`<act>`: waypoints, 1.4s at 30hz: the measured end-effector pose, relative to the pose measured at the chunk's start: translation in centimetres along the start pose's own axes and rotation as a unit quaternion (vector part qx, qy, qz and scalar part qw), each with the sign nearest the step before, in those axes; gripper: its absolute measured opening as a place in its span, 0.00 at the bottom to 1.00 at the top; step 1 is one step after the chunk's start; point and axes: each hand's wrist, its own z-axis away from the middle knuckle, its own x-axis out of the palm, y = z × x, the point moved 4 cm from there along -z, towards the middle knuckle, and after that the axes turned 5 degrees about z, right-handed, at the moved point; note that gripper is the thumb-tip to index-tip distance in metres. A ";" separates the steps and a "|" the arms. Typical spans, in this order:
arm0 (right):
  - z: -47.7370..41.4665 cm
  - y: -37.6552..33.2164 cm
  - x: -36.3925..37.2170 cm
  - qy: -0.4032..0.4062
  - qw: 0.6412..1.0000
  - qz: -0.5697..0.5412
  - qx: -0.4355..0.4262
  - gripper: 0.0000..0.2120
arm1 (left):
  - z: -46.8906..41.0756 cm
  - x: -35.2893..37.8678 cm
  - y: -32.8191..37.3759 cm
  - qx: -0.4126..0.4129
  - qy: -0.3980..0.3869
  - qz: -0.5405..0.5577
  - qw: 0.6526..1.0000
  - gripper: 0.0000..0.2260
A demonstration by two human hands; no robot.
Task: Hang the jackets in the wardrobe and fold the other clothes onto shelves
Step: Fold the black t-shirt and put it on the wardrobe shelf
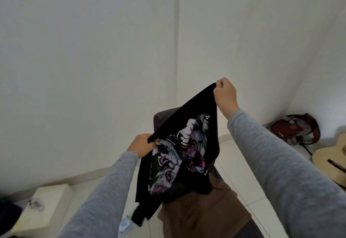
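The right hand [224,93] pinches one edge of a black shirt [202,106] in curled fingers, raised high. The left hand [143,144] grips the opposite edge lower down. The shirt, printed with cats, hangs stretched between them above the chair [161,115], its lower end touching a brown garment [196,217] on the seat. Right of the chair, a red bag [295,127] and a guitar [329,155] lie by the wall.
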 end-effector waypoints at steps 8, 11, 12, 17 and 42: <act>0.1 3.4 -4.1 0.114 0.991 -0.001 0.071 0.08 | -1.4 -1.5 -2.4 -0.089 0.020 -0.074 0.993 0.09; 0.6 4.6 -5.1 0.115 0.991 0.045 0.054 0.09 | -2.1 -3.3 -1.6 -0.091 0.094 -0.054 0.990 0.10; 0.8 5.2 -5.1 0.103 0.991 0.066 0.052 0.10 | -2.3 -3.8 -0.6 -0.070 0.122 -0.028 0.990 0.10; 2.2 8.9 -2.8 -0.051 0.975 0.192 0.098 0.06 | -2.5 -4.0 7.9 0.072 0.114 0.078 0.988 0.08; 4.6 5.3 2.5 -0.084 0.983 0.148 -0.073 0.04 | -4.5 -5.2 14.8 0.179 0.109 0.099 0.973 0.12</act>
